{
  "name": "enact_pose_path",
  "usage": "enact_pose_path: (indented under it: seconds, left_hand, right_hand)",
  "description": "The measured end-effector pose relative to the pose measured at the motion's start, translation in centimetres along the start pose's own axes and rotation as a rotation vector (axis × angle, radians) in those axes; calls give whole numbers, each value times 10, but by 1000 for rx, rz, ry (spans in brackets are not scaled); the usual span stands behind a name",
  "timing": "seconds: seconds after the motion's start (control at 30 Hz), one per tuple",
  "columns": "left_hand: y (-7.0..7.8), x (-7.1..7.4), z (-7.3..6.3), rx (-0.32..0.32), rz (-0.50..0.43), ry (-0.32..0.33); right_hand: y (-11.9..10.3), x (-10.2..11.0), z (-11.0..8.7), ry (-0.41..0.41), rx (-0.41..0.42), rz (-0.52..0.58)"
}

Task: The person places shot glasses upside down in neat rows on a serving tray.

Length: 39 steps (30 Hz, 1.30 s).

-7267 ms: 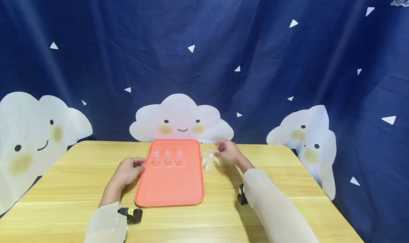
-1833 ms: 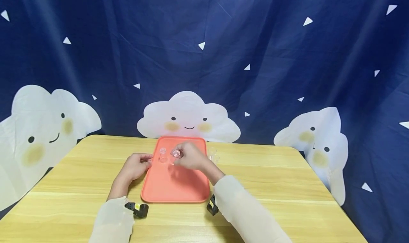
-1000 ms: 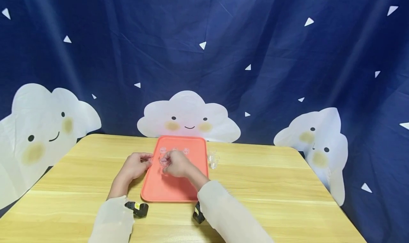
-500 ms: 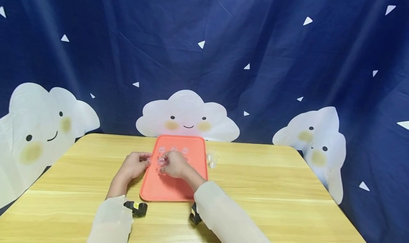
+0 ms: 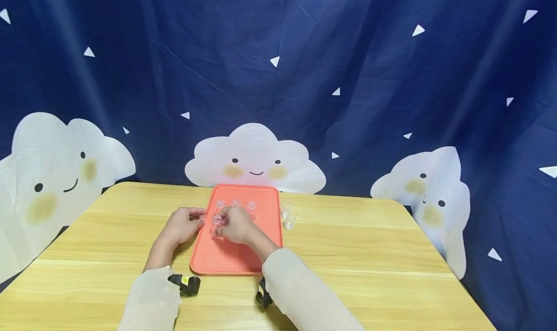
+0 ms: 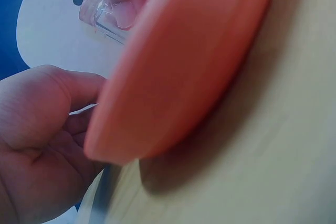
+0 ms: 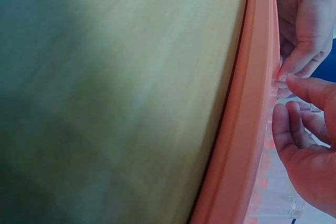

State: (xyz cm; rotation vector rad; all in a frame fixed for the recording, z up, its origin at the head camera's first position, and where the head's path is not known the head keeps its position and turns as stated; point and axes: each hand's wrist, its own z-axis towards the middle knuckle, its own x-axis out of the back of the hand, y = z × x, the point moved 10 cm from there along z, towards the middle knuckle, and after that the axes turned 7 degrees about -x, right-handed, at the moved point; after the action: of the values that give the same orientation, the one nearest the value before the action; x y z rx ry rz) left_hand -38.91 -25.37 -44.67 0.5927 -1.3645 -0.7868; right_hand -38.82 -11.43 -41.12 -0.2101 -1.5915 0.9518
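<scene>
With fingers of the right hand (image 5: pixel 238 225), pinching a little clear cup (image 5: pixel 216 220) over the pink tray (image 5: pixel 226 262), near its left edge, and with the left hand (image 5: pixel 181 224), holding that same edge.

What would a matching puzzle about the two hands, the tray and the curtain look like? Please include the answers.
Column one:
1. Left hand
2. Right hand
3. Tray
4. Curtain

Column two:
A. Dark blue, behind the table
B. Holding a clear cup
C. Coral red
D. At the tray's left edge

Right pairs: 1-D, 2-B, 3-C, 4-A
</scene>
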Motion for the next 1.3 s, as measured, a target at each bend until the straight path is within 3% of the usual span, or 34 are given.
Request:
enact_pose_path:
  seconds: [0.47,0.87,1.3]
  left_hand:
    - [0,0,1,-5,2,-6]
    - [1,-1,-1,-15,27,3]
    - [2,0,0,-23,27,4]
  right_hand:
    - [-4,10,-5,-37,-13,35]
    - [-6,49,-20,-58,16,-36]
    - [18,93,-29,-17,46,-45]
